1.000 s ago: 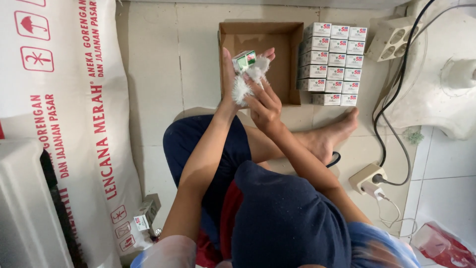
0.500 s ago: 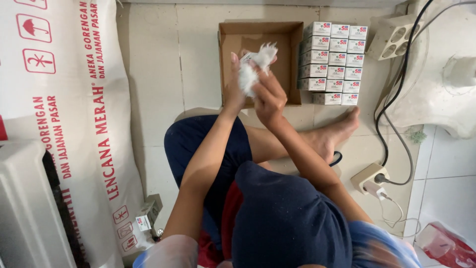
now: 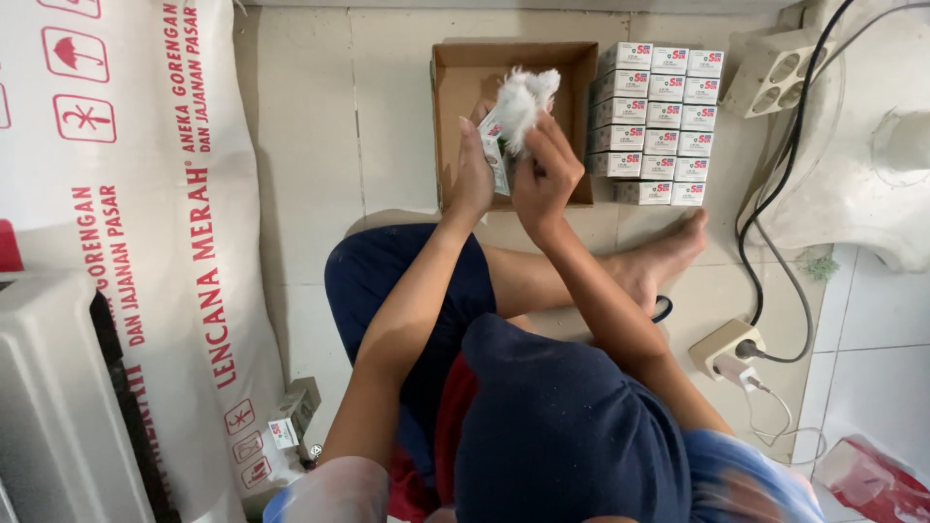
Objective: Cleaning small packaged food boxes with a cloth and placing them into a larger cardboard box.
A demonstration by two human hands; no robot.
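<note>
1. Left hand (image 3: pixel 475 174), upper centre of the frame: fingers wrapped around a small white printed carton (image 3: pixel 495 153), held upright above the floor.
2. Right hand (image 3: pixel 544 174), just beside the left: fingertips pinched on a crumpled wad of clear-white plastic wrap (image 3: pixel 523 100) that rises from the top of the carton.
3. Directly beneath both hands: an open brown cardboard box (image 3: pixel 455 73) on the pale tiled floor (image 3: pixel 387 116). What lies inside it is partly hidden by the hands.
4. Right of the box, touching it: a neat block of small white cartons with red-and-blue labels (image 3: pixel 659 121).
5. Risk, by judgement: the left grip covers only the carton's lower part; a hard tug on the wrap could pull the carton free and drop it.
6. Risk, by judgement: the stacked block stands close to the right elbow's path; a wide swing could topple its near column.
7. Lower right: a white power strip with a black cable (image 3: pixel 727 344) lies near the bare foot (image 3: pixel 659 261); snagging is possible.
</note>
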